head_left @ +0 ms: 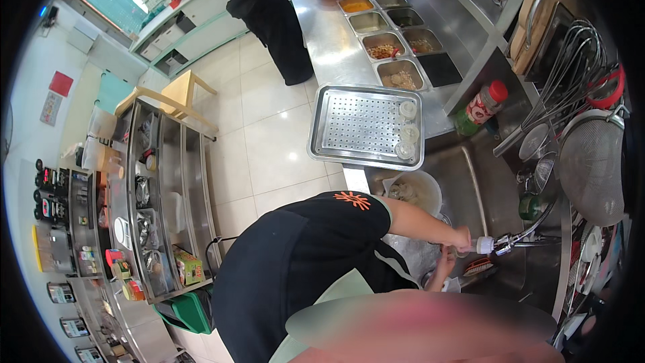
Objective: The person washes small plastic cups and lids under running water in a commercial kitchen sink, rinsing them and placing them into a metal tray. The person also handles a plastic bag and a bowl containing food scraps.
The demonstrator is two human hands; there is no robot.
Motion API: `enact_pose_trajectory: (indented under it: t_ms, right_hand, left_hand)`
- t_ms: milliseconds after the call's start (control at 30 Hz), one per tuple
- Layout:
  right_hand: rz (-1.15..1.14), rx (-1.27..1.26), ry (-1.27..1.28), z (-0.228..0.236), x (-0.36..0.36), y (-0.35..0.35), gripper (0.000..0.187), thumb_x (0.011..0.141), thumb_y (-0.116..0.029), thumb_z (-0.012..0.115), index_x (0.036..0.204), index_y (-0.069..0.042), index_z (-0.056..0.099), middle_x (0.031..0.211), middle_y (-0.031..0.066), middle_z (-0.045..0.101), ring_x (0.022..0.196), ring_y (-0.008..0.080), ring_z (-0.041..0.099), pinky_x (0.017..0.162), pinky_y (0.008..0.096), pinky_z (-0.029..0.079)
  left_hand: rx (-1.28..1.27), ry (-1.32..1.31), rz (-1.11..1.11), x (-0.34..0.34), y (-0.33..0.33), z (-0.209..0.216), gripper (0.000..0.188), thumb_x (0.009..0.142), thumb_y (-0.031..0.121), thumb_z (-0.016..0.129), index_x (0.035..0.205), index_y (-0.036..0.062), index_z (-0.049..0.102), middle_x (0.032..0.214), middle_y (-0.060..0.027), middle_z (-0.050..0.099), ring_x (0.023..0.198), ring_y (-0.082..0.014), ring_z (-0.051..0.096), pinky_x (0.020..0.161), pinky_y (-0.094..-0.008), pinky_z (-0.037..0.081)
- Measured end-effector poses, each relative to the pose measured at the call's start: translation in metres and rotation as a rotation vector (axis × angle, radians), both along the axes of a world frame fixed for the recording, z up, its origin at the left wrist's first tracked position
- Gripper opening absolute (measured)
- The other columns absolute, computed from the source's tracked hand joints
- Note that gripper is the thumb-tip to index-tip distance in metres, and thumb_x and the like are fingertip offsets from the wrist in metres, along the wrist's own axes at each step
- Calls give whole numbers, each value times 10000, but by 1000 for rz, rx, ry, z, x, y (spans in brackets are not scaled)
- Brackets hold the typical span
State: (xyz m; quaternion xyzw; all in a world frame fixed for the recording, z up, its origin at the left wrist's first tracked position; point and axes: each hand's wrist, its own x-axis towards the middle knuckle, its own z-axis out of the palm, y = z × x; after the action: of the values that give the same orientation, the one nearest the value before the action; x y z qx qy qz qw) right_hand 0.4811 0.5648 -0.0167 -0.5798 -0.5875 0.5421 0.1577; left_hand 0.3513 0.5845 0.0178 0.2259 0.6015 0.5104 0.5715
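My left hand (461, 238) is closed right beside the white faucet head (484, 245) over the sink (500, 188). Close below it my right hand (441, 269) has its fingers curled toward the left one. What lies between the fingers is too small to make out. Under my left forearm shows a silvery, wet-looking surface (410, 250). A white tub (426, 187) with cloudy water and clear pieces stands at the sink's near left. Beyond it, several round clear plastic pieces (408, 133) line the right side of a perforated steel tray (349, 121).
A red-capped bottle (480, 107), whisks (564, 74) and a large strainer (591, 168) crowd the right side. A brush (478, 267) lies in the sink. Food pans (383, 47) are set into the far counter, where another person (269, 20) stands. Steel shelving (161, 195) is at left.
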Motion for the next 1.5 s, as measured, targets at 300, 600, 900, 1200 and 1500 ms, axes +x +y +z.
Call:
enact_pose_trajectory:
  t_ms: [300, 600, 900, 1200, 1500]
  right_hand:
    - [207, 236, 163, 23, -27, -11, 388, 830, -233, 619, 1110, 25, 548, 1061, 119, 603, 960, 186, 560, 866, 297, 405]
    - [128, 353, -125, 45, -17, -17, 469, 794, -448, 601, 751, 16, 552, 748, 156, 575, 678, 255, 537, 642, 356, 420]
    - [182, 862, -399, 75, -3, -26, 347, 774, -294, 627, 838, 15, 482, 867, 182, 500, 829, 340, 497, 716, 426, 407]
    - [658, 1202, -898, 84, 60, -39, 208, 805, -262, 540, 937, -108, 495, 933, 61, 485, 872, 186, 474, 733, 336, 377]
    - [432, 777, -777, 57, 48, -39, 340, 858, -367, 471, 979, -56, 534, 909, 77, 530, 797, 235, 501, 730, 349, 408]
  left_hand:
    - [80, 306, 10, -70, -50, 38, 172, 687, 14, 545, 745, 88, 690, 653, -60, 658, 552, -145, 629, 516, -289, 508]
    - [-180, -51, -169, -71, -64, 17, 285, 832, 242, 540, 990, 9, 579, 791, -150, 640, 612, -213, 627, 507, -335, 523]
    - [-461, -432, -317, -52, -47, 30, 686, 883, 543, 322, 1320, 15, 295, 1129, -235, 544, 1050, -314, 539, 897, -422, 431]
    - [-323, 17, -471, -27, -13, 10, 376, 885, 267, 388, 1116, 29, 565, 1148, -103, 569, 1094, -210, 496, 992, -391, 310]
    - [-173, -474, -171, -23, 2, -40, 283, 763, 198, 653, 959, -1, 610, 888, -89, 629, 754, -158, 591, 589, -251, 470]
